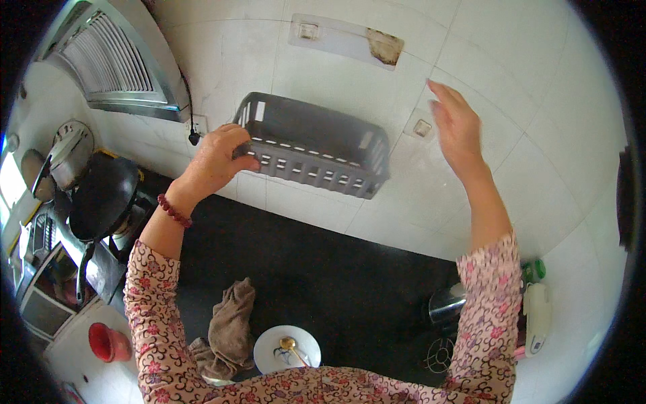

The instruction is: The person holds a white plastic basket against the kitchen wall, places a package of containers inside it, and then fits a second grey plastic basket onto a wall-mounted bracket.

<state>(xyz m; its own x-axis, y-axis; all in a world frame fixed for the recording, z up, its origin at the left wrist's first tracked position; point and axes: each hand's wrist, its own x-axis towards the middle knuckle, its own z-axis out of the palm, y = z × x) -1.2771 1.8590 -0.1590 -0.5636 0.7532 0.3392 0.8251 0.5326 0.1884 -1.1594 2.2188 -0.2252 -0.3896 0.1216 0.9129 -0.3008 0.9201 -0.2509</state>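
Note:
A grey slotted plastic basket [313, 175] is held up in front of the tiled wall, tilted with its right end lower. My left hand [219, 155] grips its left end, thumb on the near side. To the right of the basket, my right hand [457, 128] is raised apart from it, fingers stretched upward and holding nothing. Close to that hand, a small clear adhesive hook pad [422, 127] sticks to the wall. Above the basket is a long clear adhesive strip [336, 40] with a brown stained patch at its right end.
Below lies a black countertop [323, 269] with a brown cloth [232, 326] and a white bowl [266, 347] holding a gold spoon [288, 343]. A metal pot [447, 303] and wire rack [440, 355] stand at right. At left are a black wok [101, 198] and range hood [114, 60].

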